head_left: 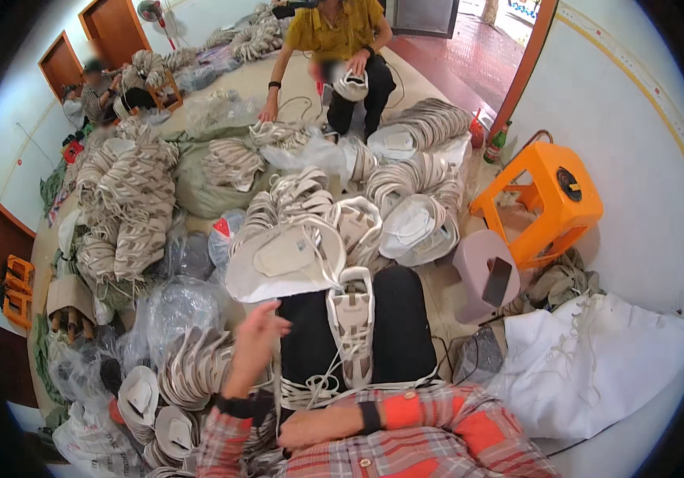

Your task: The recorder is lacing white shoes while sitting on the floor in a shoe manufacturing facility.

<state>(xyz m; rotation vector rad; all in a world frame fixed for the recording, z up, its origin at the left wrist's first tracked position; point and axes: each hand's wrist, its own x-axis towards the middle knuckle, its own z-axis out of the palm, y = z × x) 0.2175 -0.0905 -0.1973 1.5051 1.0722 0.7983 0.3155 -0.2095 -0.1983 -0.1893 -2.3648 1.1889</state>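
The right hand lies low near the waist, fingers too hidden to tell their hold. Loose laces cross the lap, where a shoe upper lies between the thighs. The left hand is raised beside it, fingers half-curled; whether it pinches a lace cannot be told. Beyond are stacked uppers, then another person, seated.

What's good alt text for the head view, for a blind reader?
A beige shoe upper lies on the lap of someone in a plaid shirt, left hand raised beside it, right hand by the shirt. Stacked uppers stand ahead and left; opposite, a person in yellow touches another upper.
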